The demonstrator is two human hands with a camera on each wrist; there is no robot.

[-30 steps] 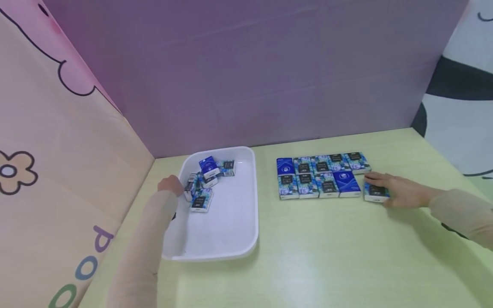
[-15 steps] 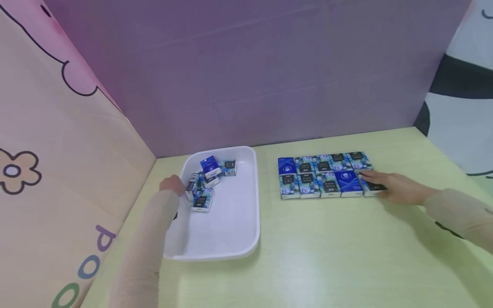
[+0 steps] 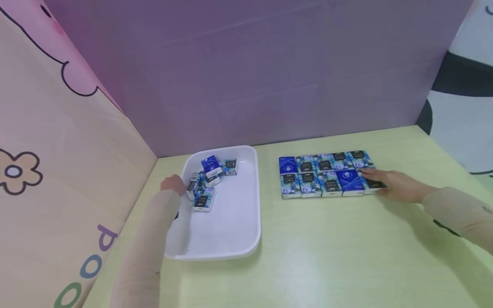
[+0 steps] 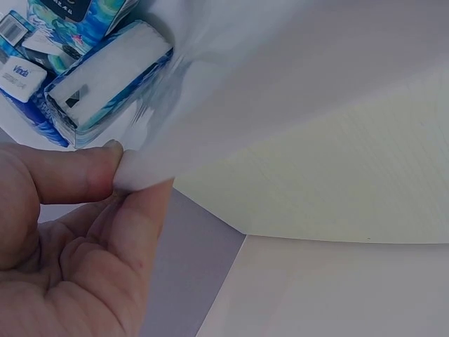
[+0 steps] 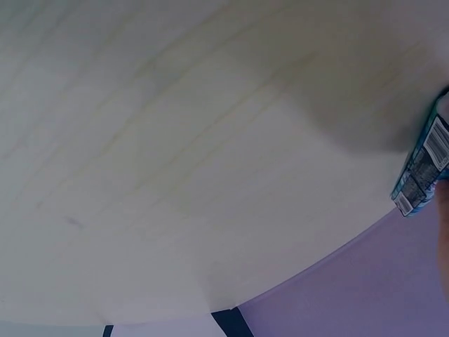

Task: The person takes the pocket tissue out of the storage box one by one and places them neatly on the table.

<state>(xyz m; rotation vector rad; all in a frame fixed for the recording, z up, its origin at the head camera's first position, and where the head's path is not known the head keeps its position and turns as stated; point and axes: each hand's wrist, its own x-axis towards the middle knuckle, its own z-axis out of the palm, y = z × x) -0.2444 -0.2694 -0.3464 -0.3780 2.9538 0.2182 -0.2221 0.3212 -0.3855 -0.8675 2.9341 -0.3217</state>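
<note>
Both pinching — left grip (image 3: 173, 185): tray rim (image 4: 147, 167), right grip (image 3: 404, 187): end pack (image 3: 372, 185) — tabletop (image 3: 270, 179) between

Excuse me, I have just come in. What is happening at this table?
A person's right hand holds a flower-print pack at the right end of the nearer row. With it, ten packs lie on the table in two rows of five. The left hand pinches the rim of a white tray, where more packs lie loosely heaped.

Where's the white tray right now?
In the head view, the white tray sits on the table, left of the packet rows, the left hand pinching its left rim.
</note>
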